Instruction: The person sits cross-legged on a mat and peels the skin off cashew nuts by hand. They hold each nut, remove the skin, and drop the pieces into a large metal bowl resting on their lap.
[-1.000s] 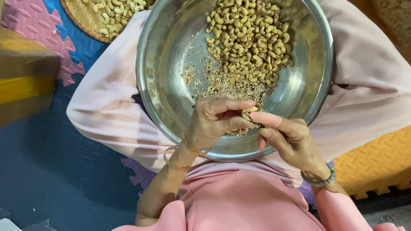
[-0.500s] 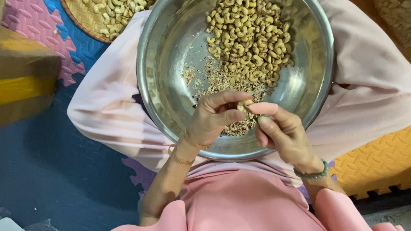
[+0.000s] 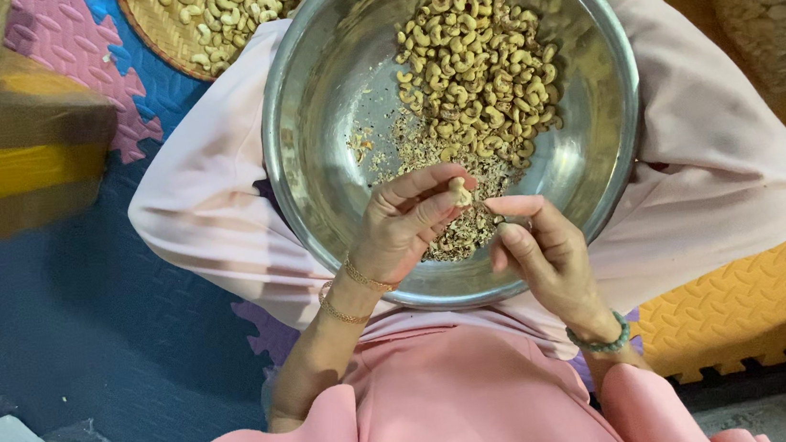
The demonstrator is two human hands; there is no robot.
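— Cashew nut (image 3: 457,192), that single pale one, where is it exactly?

— Pinched between the thumb and forefinger of the left hand (image 3: 405,225), just above the near rim of the steel bowl (image 3: 310,162). The other fingers of that hand curl in close together under it.

— And the right hand (image 3: 545,254)?

— Just beside the left, over the same near rim. Its thumb lies flat and straight towards the nut, fingers folded loosely beneath; whether they grip anything I cannot tell.

— What does the bowl sit on?

— On the person's lap, across pink clothing. Under that, a floor of interlocking foam mats (image 3: 65,310): blue to the bowl's left, pink beyond, orange to its right.

— Count things for me.

— One bowl, two hands, one heap of cashews (image 3: 480,73) in the bowl's far half, one patch of crumbs and skins (image 3: 456,229) nearer the hands. One woven tray of nuts (image 3: 220,17) beyond the bowl's left edge, one cardboard box (image 3: 11,142) further left. Two thin bangles on the left wrist, one green bead bracelet (image 3: 601,340) on the right.
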